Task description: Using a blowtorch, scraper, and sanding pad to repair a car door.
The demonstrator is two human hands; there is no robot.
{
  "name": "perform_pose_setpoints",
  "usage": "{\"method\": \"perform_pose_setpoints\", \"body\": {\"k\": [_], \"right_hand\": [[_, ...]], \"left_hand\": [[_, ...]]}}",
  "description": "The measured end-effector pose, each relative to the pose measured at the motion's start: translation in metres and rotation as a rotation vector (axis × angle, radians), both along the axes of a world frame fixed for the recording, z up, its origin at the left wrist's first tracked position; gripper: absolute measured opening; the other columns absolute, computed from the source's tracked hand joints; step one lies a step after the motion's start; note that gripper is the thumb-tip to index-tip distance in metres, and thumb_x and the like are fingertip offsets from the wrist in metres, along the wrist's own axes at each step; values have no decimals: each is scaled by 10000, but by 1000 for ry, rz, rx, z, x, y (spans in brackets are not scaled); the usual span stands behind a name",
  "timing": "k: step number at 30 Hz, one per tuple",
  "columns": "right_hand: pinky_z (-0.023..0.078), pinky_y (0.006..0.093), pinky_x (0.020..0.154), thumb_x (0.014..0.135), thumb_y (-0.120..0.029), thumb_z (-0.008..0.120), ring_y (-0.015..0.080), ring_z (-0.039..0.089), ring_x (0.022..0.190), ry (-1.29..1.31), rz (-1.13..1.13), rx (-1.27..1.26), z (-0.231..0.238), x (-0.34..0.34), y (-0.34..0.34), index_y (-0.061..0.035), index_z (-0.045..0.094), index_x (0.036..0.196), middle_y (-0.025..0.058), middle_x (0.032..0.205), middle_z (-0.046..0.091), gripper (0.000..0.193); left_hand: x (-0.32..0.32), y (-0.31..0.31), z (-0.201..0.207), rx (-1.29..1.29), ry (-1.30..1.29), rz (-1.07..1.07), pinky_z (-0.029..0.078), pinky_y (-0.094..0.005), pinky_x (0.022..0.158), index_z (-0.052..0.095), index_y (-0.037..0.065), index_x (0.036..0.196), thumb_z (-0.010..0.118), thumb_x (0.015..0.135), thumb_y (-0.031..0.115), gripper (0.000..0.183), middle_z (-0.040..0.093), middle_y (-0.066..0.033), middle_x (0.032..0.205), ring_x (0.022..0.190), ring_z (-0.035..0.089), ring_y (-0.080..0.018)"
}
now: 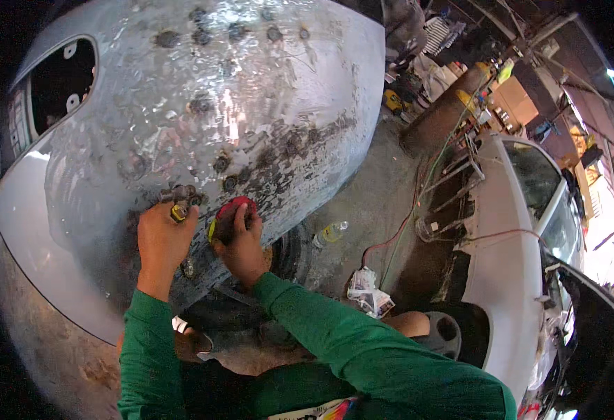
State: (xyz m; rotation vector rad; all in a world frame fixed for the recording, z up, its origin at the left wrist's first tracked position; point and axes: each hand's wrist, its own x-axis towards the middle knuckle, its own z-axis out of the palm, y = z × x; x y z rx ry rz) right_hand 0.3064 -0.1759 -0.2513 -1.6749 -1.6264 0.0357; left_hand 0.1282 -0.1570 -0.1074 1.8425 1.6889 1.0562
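Note:
A dented car body panel [279,84], bare grey metal with dark round burn marks, spreads in front of me. My left hand [161,241] is closed against its lower part, with a small yellow piece [179,212] at the fingers. Dark metal [182,192] shows just above that hand, and a metallic bit [188,268] below it; whether they form one tool I cannot tell. Close by on the right, my right hand [242,245] grips a red and yellow object [235,208] against the scuffed black patch. The fingers hide much of it, so its kind is unclear.
Below the panel is a dark wheel [289,255]. A clear plastic bottle [331,234] lies on the floor nearby. Rightward are a red hose [399,241], crumpled paper [370,292], a rusty cylinder [440,105] and a pale car body [506,266]. A cardboard box [515,101] stands among clutter behind.

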Motion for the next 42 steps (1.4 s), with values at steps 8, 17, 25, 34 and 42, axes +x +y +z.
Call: {"method": "perform_pose_setpoints", "body": {"k": [8,17,25,34,42], "right_hand": [[524,546,1022,933,-96,673,515,552,1279,-108,320,-123,8,1,-21,-141,281,1698,274,1463,525,861],[539,624,985,985,-264,655,477,544,1337,-282,95,-479,-115,88,-85,-167,382,1642,234,1570,492,718],[500,524,1097,1053,-532,629,343,648,1289,-80,486,-892,-88,97,-53,-85,329,1677,225,1512,588,824],[540,389,945,1068,-322,669,301,656,1207,776,517,-700,72,54,-32,-37,459,1571,212,1368,672,615],[505,560,724,1104,-298,587,446,634,854,306,39,-33,13,58,-16,-10,517,1410,194,995,649,426]], "left_hand": [[1,14,-15,33,27,-36,504,-467,647,739,-24,863,786,936,313,348,697,-198,728,628,644,-354],[-32,2,-16,17,65,69,472,-475,604,653,-32,742,816,905,305,408,628,-179,634,557,564,-329],[-2,-4,-16,8,107,-101,440,-456,570,632,-39,734,822,928,338,465,600,-151,609,544,514,-289],[58,-3,-28,-130,-160,-366,536,-408,739,738,-26,1135,733,1026,354,395,735,-146,901,786,666,-239],[33,4,-19,-129,83,-212,575,-449,828,748,2,1190,723,1015,365,403,770,-218,1017,927,749,-368]]}}
